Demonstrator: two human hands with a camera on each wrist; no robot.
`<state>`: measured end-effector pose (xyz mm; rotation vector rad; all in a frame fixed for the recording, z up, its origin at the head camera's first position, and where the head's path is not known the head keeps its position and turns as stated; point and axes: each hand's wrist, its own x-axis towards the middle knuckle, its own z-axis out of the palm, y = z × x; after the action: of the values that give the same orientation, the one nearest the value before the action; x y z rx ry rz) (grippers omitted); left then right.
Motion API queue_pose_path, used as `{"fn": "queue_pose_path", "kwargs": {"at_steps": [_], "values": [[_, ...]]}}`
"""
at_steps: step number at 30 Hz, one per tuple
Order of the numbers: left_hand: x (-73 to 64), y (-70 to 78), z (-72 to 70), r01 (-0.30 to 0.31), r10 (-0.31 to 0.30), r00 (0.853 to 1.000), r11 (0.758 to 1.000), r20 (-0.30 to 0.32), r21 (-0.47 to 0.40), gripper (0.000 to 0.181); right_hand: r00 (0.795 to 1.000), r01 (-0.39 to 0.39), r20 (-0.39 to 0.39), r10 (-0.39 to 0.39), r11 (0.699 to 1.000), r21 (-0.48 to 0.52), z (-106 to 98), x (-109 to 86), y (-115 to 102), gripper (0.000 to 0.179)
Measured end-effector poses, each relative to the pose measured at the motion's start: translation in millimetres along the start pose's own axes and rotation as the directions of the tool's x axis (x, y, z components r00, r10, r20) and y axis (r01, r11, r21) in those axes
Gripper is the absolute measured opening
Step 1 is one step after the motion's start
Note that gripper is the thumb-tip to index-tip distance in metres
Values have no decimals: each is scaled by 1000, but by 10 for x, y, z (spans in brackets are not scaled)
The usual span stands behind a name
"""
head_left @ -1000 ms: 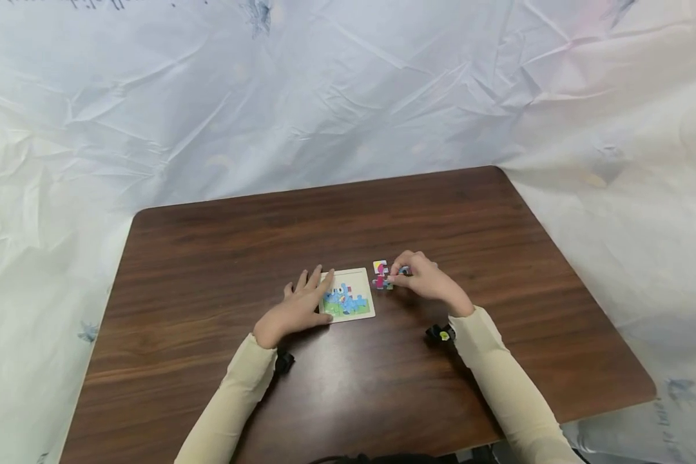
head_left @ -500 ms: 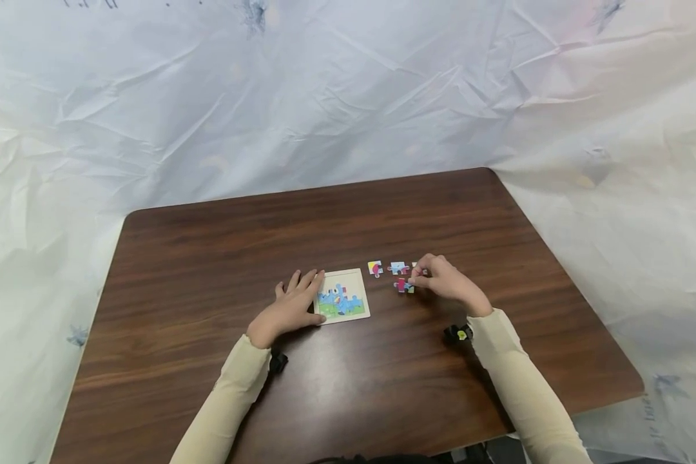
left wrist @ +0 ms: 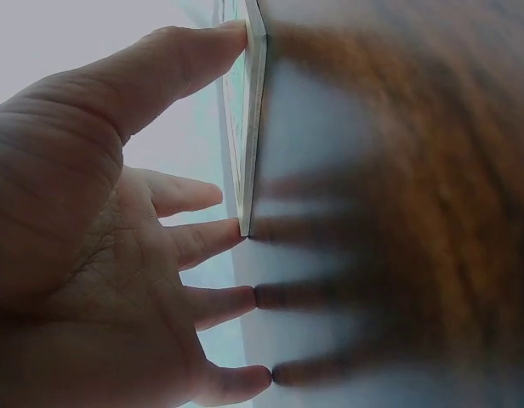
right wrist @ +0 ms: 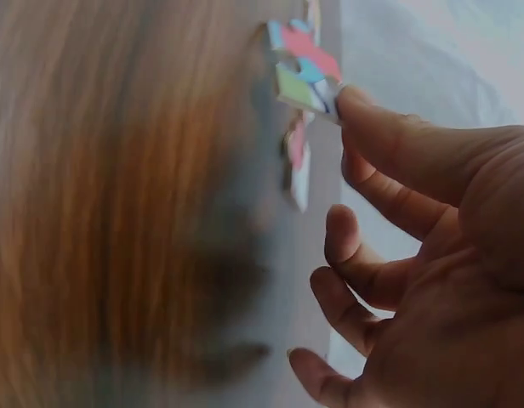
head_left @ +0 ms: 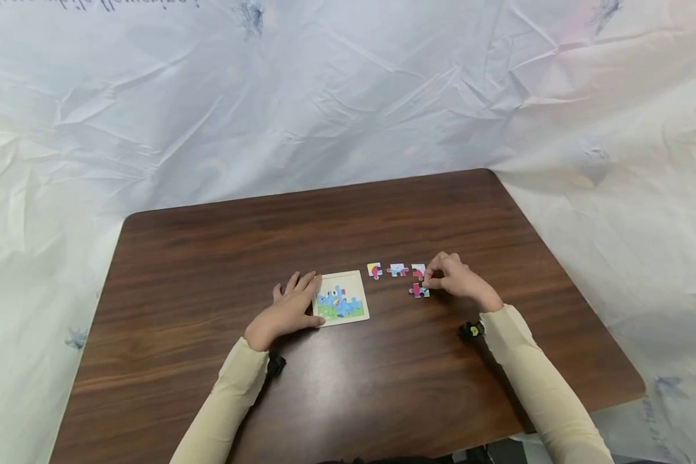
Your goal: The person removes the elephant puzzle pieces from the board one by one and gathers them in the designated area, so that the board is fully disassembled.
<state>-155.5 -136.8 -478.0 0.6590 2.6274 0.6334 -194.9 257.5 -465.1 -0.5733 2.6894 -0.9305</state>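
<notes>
Worktop (head_left: pixel 325 225): dark wood-grain, carrying everything you handle; read the clock from the middle of the puzzle tray (head_left: pixel 342 280), twelve pointing away from you.
Left grip (head_left: pixel 284 316): wide, between eight and nine o'clock, fingers spread; your thumb rests on the tray's rim near its seven o'clock corner, and some fingertips touch the worktop. It has hardly shifted over the last second, so the tray seems well steadied.
Right grip (head_left: pixel 455 280): narrow, out at three o'clock, your thumb and forefinger pinching the held piece (head_left: pixel 419 290). It has slid outward from the tray, uncovering most of the pink-and-white piece (head_left: pixel 418 270).
Tray fill: the blue-and-green section (head_left: pixel 343 306) covers the six o'clock part; the twelve o'clock part is bare. Nothing has visibly been added, so you appear to be sorting rather than fitting.
Loose row: around two o'clock, yellow-and-pink piece (head_left: pixel 374 270) nearest the tray, then white-and-blue piece (head_left: pixel 397 270), then the pink-and-white one; all stand apart.
Pinched shape: pink, blue and green. A second ago it seemed right beside the tray; now it is well apart, leaving each shape easier to judge. Whether it touches the worktop, you cannot tell.
</notes>
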Motion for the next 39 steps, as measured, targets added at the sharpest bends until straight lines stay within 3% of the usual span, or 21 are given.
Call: {"fn": "queue_pose_path", "kwargs": {"at_steps": [11,26,31,39], "values": [[-3,22,66,-4,4,1000,1000,-10,-7,91,1000,12,-12,-12,999,-33,50,-3,152,20],[4,34,53,-7,7,1000,1000,-18,-21,85,995,43,-83,-49,997,-70,18,10,103,13],[-12,29,49,-13,12,999,1000,-32,-27,76,987,102,-121,-107,994,-49,93,76,-3,11],[21,82,80,-15,13,999,999,-49,-39,45,974,177,-145,-173,984,13,182,167,-233,9]]}}
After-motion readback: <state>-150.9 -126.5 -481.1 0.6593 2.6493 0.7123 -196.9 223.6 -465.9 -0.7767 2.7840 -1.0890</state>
